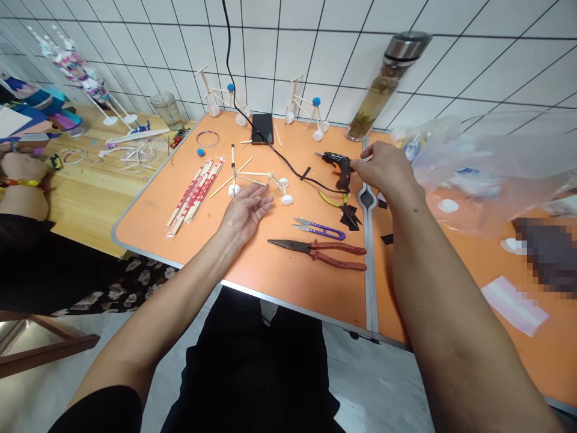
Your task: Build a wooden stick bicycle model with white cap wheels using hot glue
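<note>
My left hand [247,210] rests palm up on the orange table, its fingers loosely apart and holding nothing. Just beyond its fingertips stands a small tricycle-like model [255,175] of thin wooden sticks with white round wheels. My right hand [385,171] has its fingers closed at the back end of a black hot glue gun [339,169], which lies with its nozzle to the left. A pale bit shows by those fingers; I cannot make out what it is. Near the gun lie yellow-handled pliers [333,199], purple thread snips [322,230] and long-nose pliers [336,249] with red-brown handles.
Two finished-looking stick models [306,107] with blue balls stand by the tiled wall, near a phone [262,128] and a tall tea bottle [383,90]. Wrapped chopsticks [196,195] lie left. A black cord crosses the table. Plastic bags [487,168] are right; another person's arm [24,186] is left.
</note>
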Demonstrator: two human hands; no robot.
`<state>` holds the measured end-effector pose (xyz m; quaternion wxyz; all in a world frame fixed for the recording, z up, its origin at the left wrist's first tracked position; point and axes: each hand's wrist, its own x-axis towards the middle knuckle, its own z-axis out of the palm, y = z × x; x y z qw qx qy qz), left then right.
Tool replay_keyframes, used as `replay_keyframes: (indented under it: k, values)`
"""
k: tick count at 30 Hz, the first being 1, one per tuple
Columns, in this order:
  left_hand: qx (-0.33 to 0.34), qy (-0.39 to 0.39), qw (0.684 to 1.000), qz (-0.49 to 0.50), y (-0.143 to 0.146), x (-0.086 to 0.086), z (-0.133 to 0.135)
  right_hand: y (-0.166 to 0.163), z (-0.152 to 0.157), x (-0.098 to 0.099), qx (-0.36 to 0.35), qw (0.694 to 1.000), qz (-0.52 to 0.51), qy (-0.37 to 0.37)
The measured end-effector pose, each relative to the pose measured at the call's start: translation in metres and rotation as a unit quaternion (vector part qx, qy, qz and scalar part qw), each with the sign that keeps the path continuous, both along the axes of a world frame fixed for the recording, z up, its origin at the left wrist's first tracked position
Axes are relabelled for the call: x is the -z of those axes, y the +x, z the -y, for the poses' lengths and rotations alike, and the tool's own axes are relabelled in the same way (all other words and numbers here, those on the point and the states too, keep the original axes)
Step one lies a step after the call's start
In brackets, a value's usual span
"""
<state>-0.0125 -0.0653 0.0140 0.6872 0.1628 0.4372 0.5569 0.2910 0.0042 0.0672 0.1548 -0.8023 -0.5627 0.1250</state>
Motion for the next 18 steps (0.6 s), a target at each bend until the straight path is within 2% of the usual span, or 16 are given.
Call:
replay_keyframes:
  k: [9, 18]
  values:
    - [-0.001, -0.002, 1.000, -0.002, 0.001, -0.002, 0.001, -0.012, 0.009, -0.002, -0.003, 0.999, -0.037, -0.022]
    - [-0.002, -0.011, 1.000, -0.001, 0.001, -0.002, 0.000, -0.006, -0.001, 0.015, -0.006, 0.999, -0.048, -0.008]
